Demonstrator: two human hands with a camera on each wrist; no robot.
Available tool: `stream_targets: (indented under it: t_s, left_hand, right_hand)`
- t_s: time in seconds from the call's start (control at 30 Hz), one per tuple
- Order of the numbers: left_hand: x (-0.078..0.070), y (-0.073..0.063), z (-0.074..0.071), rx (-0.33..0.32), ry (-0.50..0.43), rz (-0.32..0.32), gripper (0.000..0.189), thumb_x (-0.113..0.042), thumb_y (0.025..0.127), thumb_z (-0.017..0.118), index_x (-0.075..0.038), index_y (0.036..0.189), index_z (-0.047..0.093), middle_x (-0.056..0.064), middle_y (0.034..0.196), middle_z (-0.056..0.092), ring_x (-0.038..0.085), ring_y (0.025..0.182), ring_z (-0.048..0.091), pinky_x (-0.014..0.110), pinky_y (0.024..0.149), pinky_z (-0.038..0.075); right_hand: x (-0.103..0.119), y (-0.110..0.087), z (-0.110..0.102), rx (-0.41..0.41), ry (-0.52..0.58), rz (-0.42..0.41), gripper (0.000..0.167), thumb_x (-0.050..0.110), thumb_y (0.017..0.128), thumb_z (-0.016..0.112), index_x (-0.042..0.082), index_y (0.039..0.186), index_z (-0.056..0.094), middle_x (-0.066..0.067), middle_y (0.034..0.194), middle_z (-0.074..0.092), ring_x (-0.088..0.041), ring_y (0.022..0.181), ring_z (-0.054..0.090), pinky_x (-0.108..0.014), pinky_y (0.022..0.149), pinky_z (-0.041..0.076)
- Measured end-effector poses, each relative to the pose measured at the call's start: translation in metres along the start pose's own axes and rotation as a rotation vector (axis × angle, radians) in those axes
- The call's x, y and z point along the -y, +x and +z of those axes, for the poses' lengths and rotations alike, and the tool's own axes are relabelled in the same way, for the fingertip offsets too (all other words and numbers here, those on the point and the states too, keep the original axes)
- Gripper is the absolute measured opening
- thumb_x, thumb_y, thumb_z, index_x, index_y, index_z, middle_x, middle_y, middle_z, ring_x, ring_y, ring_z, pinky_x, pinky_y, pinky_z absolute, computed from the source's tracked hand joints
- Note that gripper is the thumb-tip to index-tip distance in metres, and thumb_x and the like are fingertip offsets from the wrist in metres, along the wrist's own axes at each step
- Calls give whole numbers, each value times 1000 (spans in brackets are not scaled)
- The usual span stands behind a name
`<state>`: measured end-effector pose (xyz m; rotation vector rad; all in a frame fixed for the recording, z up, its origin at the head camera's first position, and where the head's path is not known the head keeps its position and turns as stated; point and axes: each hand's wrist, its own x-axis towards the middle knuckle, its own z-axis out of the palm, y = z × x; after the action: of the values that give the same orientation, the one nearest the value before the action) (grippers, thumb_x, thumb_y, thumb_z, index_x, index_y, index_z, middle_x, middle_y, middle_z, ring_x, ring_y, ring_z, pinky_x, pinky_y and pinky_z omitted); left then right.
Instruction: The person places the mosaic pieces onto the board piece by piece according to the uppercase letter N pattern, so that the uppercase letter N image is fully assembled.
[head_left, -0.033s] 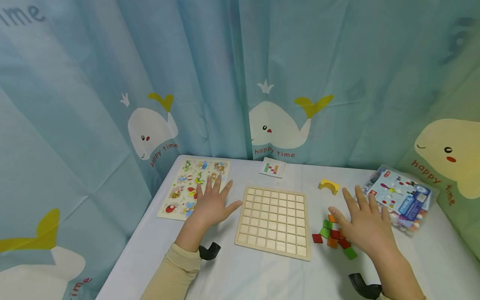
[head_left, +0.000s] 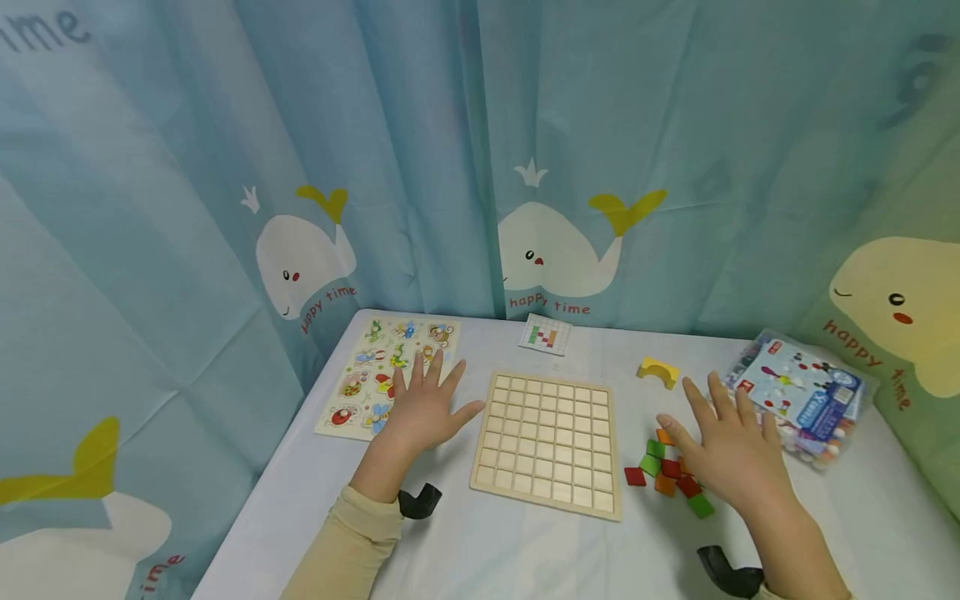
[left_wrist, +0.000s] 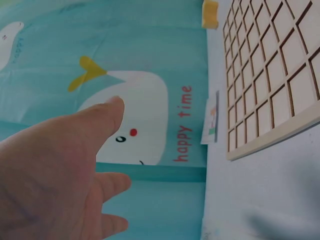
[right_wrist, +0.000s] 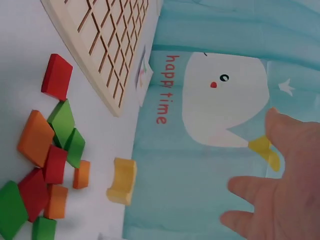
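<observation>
Both spread: left hand (head_left: 423, 412) left of grid board (head_left: 546, 437), right hand (head_left: 738, 462) right of it. We see tiles (right_wrist: 55, 164) right of board uncovered in right-wrist view, partly hand-covered in head view.

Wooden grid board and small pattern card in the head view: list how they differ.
The wooden grid board is much larger than the small pattern card. The board is plain pale wood; the card shows green, red and orange squares. The card lies beyond the board, nearer the curtain. Both show a grid.
</observation>
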<state>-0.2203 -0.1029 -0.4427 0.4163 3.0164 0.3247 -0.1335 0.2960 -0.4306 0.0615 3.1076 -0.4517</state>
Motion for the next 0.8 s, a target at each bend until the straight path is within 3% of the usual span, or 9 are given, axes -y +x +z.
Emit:
stream_targets:
  t_s: [0.1, 0.23, 0.43, 0.6, 0.8]
  left_hand:
    - [0, 1, 0, 8, -13, 9, 79, -74, 93, 37, -31, 157, 23, 11, 167, 7, 40, 153, -8, 70, 121, 2]
    - [2, 6, 5, 30, -84, 39, 76, -70, 95, 38, -27, 157, 25, 13, 167, 11, 41, 153, -1, 67, 123, 4]
    - [11, 19, 23, 85, -334, 84, 71, -62, 99, 40, -22, 157, 28, 13, 164, 22, 39, 152, 16, 60, 125, 15]
    - [16, 29, 46, 120, -499, 76, 66, -56, 101, 42, -22, 156, 30, 8, 163, 28, 31, 151, 24, 54, 124, 23]
    - [17, 39, 72, 93, -524, 115, 55, -45, 103, 44, -22, 153, 37, 5, 159, 37, 29, 149, 31, 49, 124, 27]
  right_hand:
    - [-3, 1, 2, 15, 7, -4, 85, 69, 98, 28, 9, 158, 18, -33, 160, 10, -64, 140, 8, -84, 105, 2]
    - [-16, 6, 7, 37, 67, -29, 80, 63, 100, 34, 3, 152, 32, -36, 152, 28, -62, 134, 26, -81, 104, 21]
    - [-42, 19, 16, 76, 180, -40, 66, 53, 100, 47, 1, 140, 49, -33, 138, 50, -54, 120, 49, -70, 90, 48]
    - [-57, 30, 24, 128, 245, -40, 52, 42, 99, 57, 4, 135, 57, -26, 130, 60, -45, 111, 59, -57, 80, 57]
    - [-69, 39, 34, 202, 294, -22, 47, 32, 94, 65, 6, 133, 59, -20, 121, 65, -32, 102, 61, -43, 76, 60]
